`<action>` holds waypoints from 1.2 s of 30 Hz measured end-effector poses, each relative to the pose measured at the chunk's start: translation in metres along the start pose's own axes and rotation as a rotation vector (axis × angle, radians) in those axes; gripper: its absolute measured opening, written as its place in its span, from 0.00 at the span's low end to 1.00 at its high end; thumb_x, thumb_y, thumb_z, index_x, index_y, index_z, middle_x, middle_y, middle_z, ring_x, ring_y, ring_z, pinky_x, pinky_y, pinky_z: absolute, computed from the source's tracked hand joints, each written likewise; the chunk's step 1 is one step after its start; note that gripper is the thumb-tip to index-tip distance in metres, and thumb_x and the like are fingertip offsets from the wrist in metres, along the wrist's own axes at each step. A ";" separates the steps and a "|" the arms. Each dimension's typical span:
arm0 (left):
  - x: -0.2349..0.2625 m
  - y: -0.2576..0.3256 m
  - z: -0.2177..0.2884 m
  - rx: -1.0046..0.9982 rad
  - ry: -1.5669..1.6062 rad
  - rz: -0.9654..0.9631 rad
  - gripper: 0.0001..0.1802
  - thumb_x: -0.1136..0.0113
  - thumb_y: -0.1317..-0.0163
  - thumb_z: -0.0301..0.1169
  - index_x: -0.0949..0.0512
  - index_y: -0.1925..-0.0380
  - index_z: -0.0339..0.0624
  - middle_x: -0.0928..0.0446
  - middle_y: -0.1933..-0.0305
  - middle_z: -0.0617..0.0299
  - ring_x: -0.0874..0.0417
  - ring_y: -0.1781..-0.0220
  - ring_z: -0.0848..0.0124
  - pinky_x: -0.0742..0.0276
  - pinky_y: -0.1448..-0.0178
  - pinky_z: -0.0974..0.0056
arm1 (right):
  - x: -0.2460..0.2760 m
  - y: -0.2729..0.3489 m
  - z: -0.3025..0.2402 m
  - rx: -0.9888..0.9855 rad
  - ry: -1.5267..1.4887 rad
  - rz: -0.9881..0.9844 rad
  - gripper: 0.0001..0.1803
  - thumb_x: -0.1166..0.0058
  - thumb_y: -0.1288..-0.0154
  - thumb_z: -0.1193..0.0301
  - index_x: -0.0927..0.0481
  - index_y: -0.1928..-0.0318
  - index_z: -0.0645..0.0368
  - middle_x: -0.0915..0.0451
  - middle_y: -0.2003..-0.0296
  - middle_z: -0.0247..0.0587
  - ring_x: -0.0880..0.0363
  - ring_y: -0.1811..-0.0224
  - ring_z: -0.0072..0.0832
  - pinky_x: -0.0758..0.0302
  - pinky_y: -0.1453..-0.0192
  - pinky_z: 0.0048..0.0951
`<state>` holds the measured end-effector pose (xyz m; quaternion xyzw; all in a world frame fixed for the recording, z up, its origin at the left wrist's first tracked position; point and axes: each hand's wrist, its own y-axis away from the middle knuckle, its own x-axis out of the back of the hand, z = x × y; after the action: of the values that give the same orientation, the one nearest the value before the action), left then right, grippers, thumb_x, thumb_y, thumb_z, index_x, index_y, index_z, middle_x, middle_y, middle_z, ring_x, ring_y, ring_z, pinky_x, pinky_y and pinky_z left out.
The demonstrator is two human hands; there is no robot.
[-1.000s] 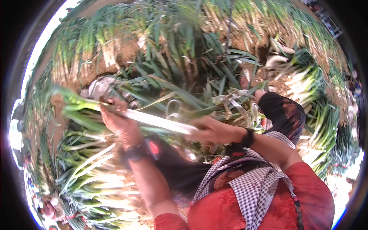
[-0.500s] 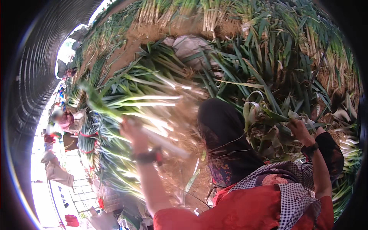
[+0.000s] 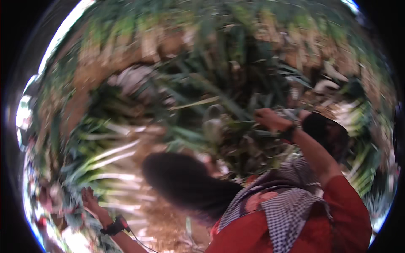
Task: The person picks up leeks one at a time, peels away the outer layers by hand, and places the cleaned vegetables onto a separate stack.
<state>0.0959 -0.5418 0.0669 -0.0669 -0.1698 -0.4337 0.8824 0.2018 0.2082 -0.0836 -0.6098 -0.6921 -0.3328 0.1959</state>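
Observation:
My left hand (image 3: 91, 201) is at the lower left, over the green tops of a row of leeks (image 3: 114, 156). Its fingers are stretched out with nothing in them. Those leeks lie side by side on the earth, white stems pointing right. My right hand (image 3: 270, 119) is closed at the right of centre, over a heap of loose leek leaves (image 3: 236, 143). A green leaf runs up to its fingertips, but blur hides what it grips. Each wrist wears a dark band.
My dark-clothed knee (image 3: 181, 177) juts between the leek row and the leaf heap. A pale sack (image 3: 133, 79) lies at the upper left. Upright bundles of leeks (image 3: 149, 42) line the far side. More leeks (image 3: 358, 139) lie at the right.
My left hand has let go of the leek it held and moved down and left. The whole view has swung to the right. My right hand stays by the leaf heap.

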 end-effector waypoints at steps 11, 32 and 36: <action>-0.387 0.252 0.186 -0.232 0.469 -1.108 0.15 0.49 0.31 0.28 0.24 0.48 0.33 0.18 0.52 0.51 0.17 0.48 0.65 0.26 0.38 0.62 | -0.011 -0.067 0.066 -0.385 -0.326 0.268 0.14 0.50 0.36 0.65 0.21 0.69 0.66 0.22 0.78 0.45 0.19 0.76 0.33 0.24 0.67 0.36; -0.435 0.225 0.150 0.173 -0.061 -1.272 0.18 0.48 0.31 0.32 0.26 0.49 0.27 0.19 0.58 0.47 0.16 0.56 0.59 0.21 0.46 0.59 | -0.060 -0.256 0.086 -0.724 0.044 0.298 0.27 0.37 0.45 0.68 0.32 0.48 0.67 0.22 0.56 0.55 0.18 0.56 0.49 0.22 0.53 0.45; -0.424 0.226 0.148 0.198 0.138 -1.227 0.16 0.49 0.30 0.30 0.26 0.51 0.26 0.19 0.61 0.47 0.16 0.58 0.62 0.21 0.48 0.59 | -0.007 -0.239 0.073 -0.406 -0.961 0.248 0.14 0.38 0.45 0.67 0.19 0.63 0.66 0.18 0.70 0.43 0.20 0.68 0.26 0.25 0.63 0.30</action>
<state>-0.0025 -0.0485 0.0603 0.1530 -0.1594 -0.8471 0.4834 -0.0204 0.2464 -0.1930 -0.7962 -0.5484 -0.1176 -0.2269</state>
